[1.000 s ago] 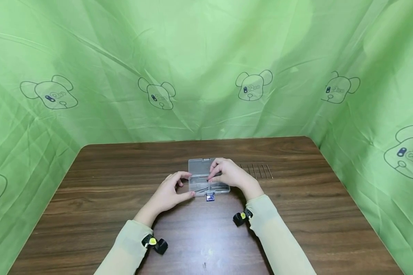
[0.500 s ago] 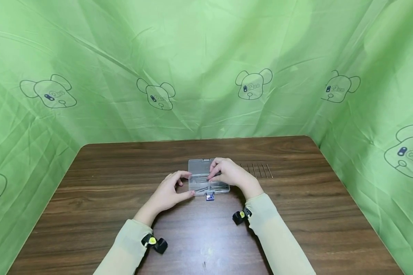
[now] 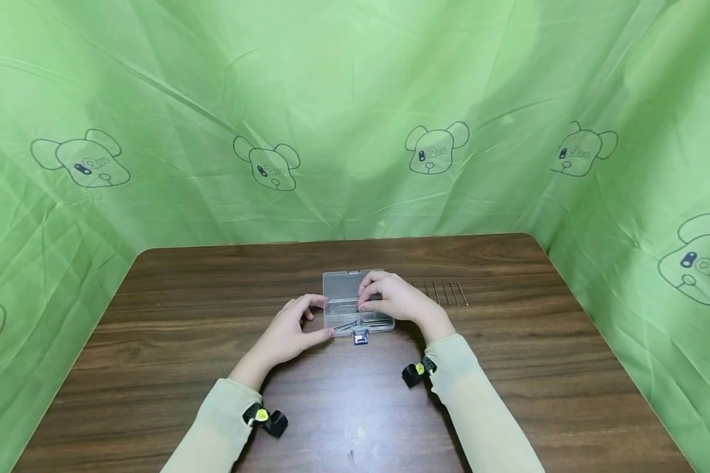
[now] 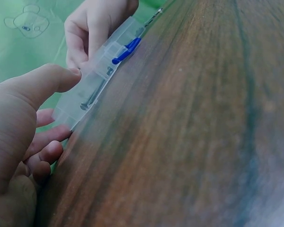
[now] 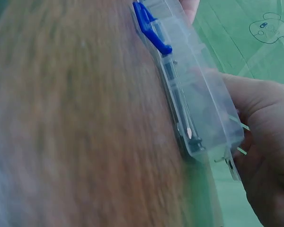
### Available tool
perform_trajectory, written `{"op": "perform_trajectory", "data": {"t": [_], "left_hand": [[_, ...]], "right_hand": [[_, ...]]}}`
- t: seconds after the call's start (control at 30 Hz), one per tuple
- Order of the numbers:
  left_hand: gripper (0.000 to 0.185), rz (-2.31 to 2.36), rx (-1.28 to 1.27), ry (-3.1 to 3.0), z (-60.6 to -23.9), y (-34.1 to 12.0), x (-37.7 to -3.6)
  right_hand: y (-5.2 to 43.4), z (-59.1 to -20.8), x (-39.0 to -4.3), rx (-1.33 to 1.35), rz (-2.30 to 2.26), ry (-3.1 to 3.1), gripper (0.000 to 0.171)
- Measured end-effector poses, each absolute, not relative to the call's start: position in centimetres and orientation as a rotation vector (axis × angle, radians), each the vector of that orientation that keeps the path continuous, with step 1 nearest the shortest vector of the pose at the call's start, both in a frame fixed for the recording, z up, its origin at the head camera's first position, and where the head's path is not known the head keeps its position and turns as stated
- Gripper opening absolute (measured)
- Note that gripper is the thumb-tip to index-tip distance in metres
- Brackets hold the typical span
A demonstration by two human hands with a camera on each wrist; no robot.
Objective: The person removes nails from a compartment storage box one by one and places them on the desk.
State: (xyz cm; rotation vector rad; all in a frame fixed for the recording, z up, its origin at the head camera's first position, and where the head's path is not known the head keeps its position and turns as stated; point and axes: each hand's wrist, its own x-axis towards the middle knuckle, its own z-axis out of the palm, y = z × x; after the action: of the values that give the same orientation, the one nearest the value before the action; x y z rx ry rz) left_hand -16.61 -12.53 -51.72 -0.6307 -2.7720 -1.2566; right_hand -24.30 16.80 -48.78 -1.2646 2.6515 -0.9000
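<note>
A clear plastic compartment box (image 3: 338, 315) lies on the table with its lid raised toward the back and a blue latch (image 5: 151, 30) at its front. Several nails (image 3: 376, 322) lie in its front compartments. My left hand (image 3: 290, 330) holds the left end of the box, thumb at the front corner and fingers at the back. The right hand (image 3: 398, 299) reaches over the box from the right. Its curled fingers and thumb dip into the back compartment, and the fingertips are partly hidden; whether they pinch a nail is unclear.
Several nails (image 3: 445, 293) lie in a spaced row on the brown wooden table (image 3: 509, 368), to the right of the box and behind the right hand. A green printed curtain (image 3: 343, 118) surrounds the table at the back and sides.
Almost nothing differs. The right hand has shifted slightly at the box while its fingertips stay in the back compartment; the left hand and box stay in place.
</note>
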Motion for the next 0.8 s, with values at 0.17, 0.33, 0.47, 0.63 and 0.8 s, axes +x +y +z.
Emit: {"op": "perform_trajectory", "data": {"t": [0.17,0.33,0.47,0.63,0.8], "left_hand": [[0.064,-1.256,-0.623,-2.777,-51.7,-12.5,-16.6],[0.064,-1.263,-0.622,-2.776,-51.7,-12.5,-16.5],[0.065,-1.266,-0.619,-2.779,-51.7,-12.5,-16.6],[0.065,-1.266,-0.621,-2.777,-51.8,-12.5,-16.6],[0.065,-1.26,-0.623,-2.777,-51.9,-12.5,-16.7]], "right_hand": [[17.0,-48.9,-24.5,-1.227,-1.017,2.622,0.004],[17.1,-48.7,-24.5,-1.154,-1.141,2.602,0.006],[17.1,-48.3,-24.3,-1.079,-1.217,2.589,0.006],[17.2,-47.9,-24.2,-1.048,-1.245,2.573,0.006],[17.5,-47.9,-24.2,-1.038,-1.242,2.589,0.017]]}}
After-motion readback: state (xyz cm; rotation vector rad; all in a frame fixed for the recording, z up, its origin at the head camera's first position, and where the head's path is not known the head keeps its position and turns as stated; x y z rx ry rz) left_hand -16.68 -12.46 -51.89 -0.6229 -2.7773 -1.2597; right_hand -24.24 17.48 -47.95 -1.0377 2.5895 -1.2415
